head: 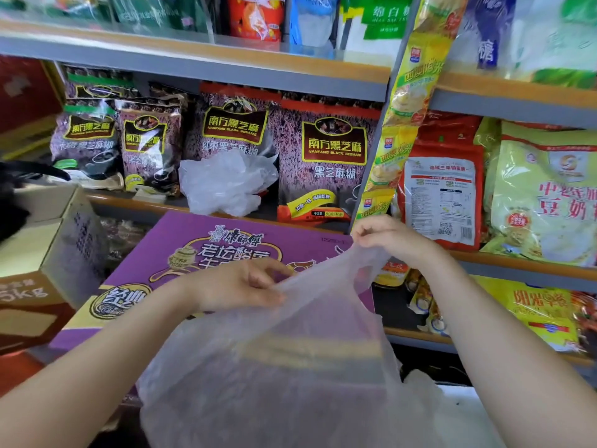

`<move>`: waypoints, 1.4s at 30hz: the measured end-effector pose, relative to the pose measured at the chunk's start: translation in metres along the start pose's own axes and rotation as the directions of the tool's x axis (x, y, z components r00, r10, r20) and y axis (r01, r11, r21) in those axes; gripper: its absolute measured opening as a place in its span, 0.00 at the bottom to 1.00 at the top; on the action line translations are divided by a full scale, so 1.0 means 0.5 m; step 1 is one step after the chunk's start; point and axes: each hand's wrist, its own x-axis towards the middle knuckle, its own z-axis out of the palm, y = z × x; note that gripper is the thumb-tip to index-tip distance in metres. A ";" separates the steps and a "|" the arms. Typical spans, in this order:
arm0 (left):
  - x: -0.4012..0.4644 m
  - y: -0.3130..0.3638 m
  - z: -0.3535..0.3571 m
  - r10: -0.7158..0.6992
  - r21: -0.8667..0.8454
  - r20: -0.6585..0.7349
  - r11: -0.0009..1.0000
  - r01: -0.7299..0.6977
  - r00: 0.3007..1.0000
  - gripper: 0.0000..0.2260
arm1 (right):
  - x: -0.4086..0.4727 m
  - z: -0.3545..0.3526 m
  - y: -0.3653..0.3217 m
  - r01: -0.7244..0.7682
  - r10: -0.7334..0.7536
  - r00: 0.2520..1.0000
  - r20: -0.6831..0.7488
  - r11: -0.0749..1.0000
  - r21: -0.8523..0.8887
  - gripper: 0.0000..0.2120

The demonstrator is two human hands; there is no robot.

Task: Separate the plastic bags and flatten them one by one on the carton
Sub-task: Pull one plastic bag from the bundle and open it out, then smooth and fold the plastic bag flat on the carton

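the right hand [392, 238] pinches one handle loop of a thin translucent plastic bag [284, 367] between thumb and curled fingers, holding it up near the far right corner of the carton. the left hand [240, 287] pinches the other handle of the same bag, thumb pressed against the fingertips, a little lower and nearer. the film stretches taut between the two grips, and the body of the bag hangs and spreads down toward the camera, covering the near part of the purple carton [155, 253], whose printed lid shows through it. beyond the carton, a crumpled heap of clear bags [223, 182] sits on the shelf edge [129, 198], leaning against dark sesame packets [332, 156]. a brown cardboard box [42, 240] stands to the left of the carton. yellow and red food packets [542, 195] fill the shelves on the right.
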 end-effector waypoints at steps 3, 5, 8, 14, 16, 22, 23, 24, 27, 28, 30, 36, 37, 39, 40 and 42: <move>-0.005 -0.015 0.010 -0.031 0.152 -0.005 0.988 0.032 0.999 0.15 | 0.013 0.019 -0.006 -0.021 0.018 0.999 -0.050 0.998 -0.056 0.09; -0.009 -0.012 0.013 -0.051 0.250 0.016 0.967 0.045 0.999 0.22 | 0.011 0.030 -0.016 0.021 -0.011 0.989 -0.151 0.998 0.060 0.05; -0.018 -0.010 0.020 -0.082 0.293 0.050 0.954 0.064 0.995 0.19 | 0.000 0.028 -0.026 0.140 -0.035 0.951 -0.308 0.935 0.326 0.01; -0.050 -0.005 -0.048 -0.053 0.133 -0.351 0.986 0.106 0.935 0.15 | -0.028 0.004 -0.038 -0.012 0.203 0.894 -0.400 0.901 0.433 0.05; -0.058 0.000 -0.079 -0.002 0.206 -0.431 0.973 0.100 0.902 0.18 | -0.031 -0.002 -0.033 -0.119 0.154 0.915 -0.372 0.986 0.116 0.11; -0.057 -0.015 -0.103 0.066 0.555 -0.394 0.812 0.180 0.917 0.21 | -0.004 0.095 -0.087 -0.265 -0.072 0.915 -0.397 0.635 -0.725 0.16; -0.056 -0.017 -0.100 0.085 0.585 -0.385 0.793 0.172 0.919 0.20 | 0.002 0.122 -0.108 -0.161 -0.163 0.923 -0.349 0.660 -0.733 0.19; -0.055 -0.016 -0.097 0.109 0.607 -0.375 0.779 0.155 0.921 0.20 | 0.008 0.146 -0.132 -0.042 -0.225 0.934 -0.277 0.701 -0.712 0.22; -0.052 -0.011 -0.093 0.186 0.610 -0.353 0.789 0.075 0.917 0.16 | 0.043 0.196 -0.169 0.131 -0.154 0.988 -0.003 0.851 -0.509 0.20; -0.054 -0.010 -0.095 0.199 0.599 -0.359 0.799 0.062 0.912 0.14 | 0.054 0.203 -0.167 0.142 -0.129 0.990 0.061 0.875 -0.463 0.18; -0.059 -0.017 -0.107 0.212 0.581 -0.381 0.812 0.055 0.900 0.12 | 0.064 0.203 -0.160 0.165 -0.146 0.986 0.077 0.896 -0.411 0.14; -0.093 -0.083 -0.172 0.124 0.545 -0.420 0.827 0.140 0.899 0.17 | 0.079 0.161 -0.113 -0.051 0.028 0.998 -0.058 0.895 -0.444 0.17; -0.094 -0.098 -0.184 0.105 0.514 -0.457 0.841 0.166 0.883 0.15 | 0.082 0.159 -0.109 -0.080 0.042 0.995 -0.086 0.860 -0.504 0.17; -0.085 -0.114 -0.203 0.088 0.440 -0.570 0.873 0.212 0.817 0.10 | 0.100 0.162 -0.108 -0.166 0.036 0.977 -0.208 0.742 -0.650 0.15; -0.076 -0.116 -0.209 0.087 0.402 -0.633 0.886 0.230 0.769 0.06 | 0.112 0.167 -0.111 -0.208 0.011 0.961 -0.275 0.683 -0.700 0.13; -0.055 -0.115 -0.216 0.080 0.375 -0.723 0.879 0.293 0.687 0.15 | 0.139 0.182 -0.118 -0.279 -0.020 0.931 -0.365 0.604 -0.746 0.08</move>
